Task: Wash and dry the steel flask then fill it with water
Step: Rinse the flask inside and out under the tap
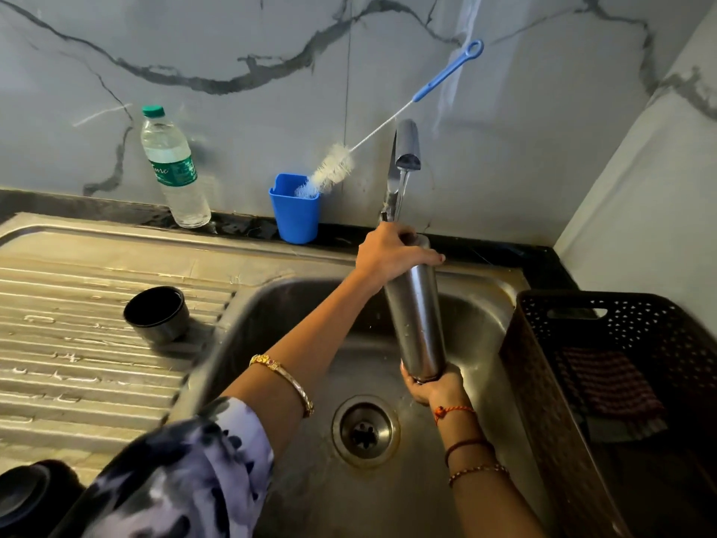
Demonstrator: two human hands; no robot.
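The steel flask (417, 308) stands nearly upright over the sink basin (295, 312), its mouth under the tap (407, 149), from which a thin stream of water runs. My left hand (392, 254) grips the flask's top, fingers curled round the neck. My right hand (434, 386) holds the flask's base from below. The mouth itself is hidden by my left hand. A black flask cap (157, 312) lies on the ribbed drainboard (77, 343) to the left.
A blue cup (295, 211) holding a long bottle brush (388, 130) stands behind the sink. A plastic water bottle (172, 168) leans on the wall. A dark perforated basket (543, 382) with a checked cloth (609, 382) sits at the right. The drain (364, 431) is open below.
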